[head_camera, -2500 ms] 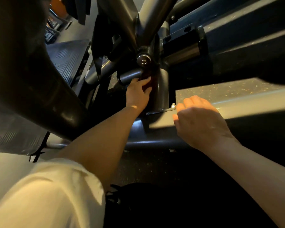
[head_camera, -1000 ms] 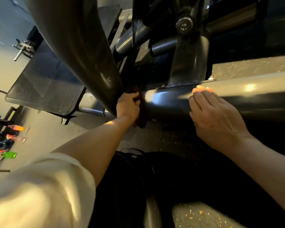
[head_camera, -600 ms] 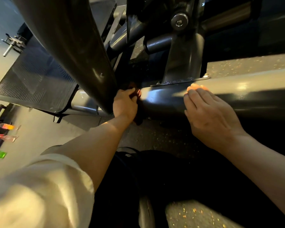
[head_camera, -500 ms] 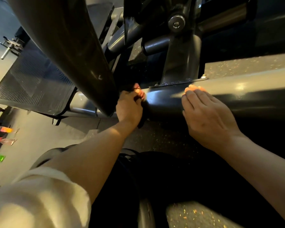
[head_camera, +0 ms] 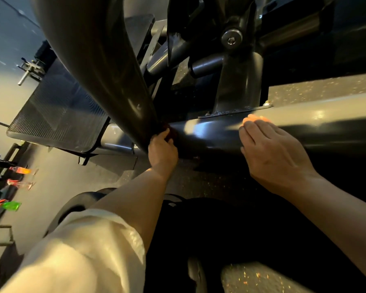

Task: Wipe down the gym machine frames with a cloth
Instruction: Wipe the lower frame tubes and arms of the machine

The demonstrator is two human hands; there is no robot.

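A thick grey horizontal frame tube [head_camera: 325,123] of the gym machine runs across the view near the floor. My left hand [head_camera: 162,150] grips a dark red cloth [head_camera: 173,134] and holds it against the tube's left end, where a big dark slanted tube [head_camera: 106,66] comes down to meet it. Most of the cloth is hidden in shadow under my fingers. My right hand [head_camera: 273,153] lies flat on the tube's near side, fingers straight, to the right of the cloth. A grey upright post [head_camera: 239,85] is bolted onto the tube between my hands.
A ribbed dark footplate [head_camera: 57,115] lies at the left. Several coloured spray bottles [head_camera: 17,187] stand on the floor at the far left. A bolt head [head_camera: 231,38] and crossing bars crowd the space above. Speckled rubber flooring [head_camera: 251,278] shows below my arms.
My left hand came down from the upper joint to the low tube's left end with the cloth, and has made small strokes there. My right hand has stayed flat on the tube.
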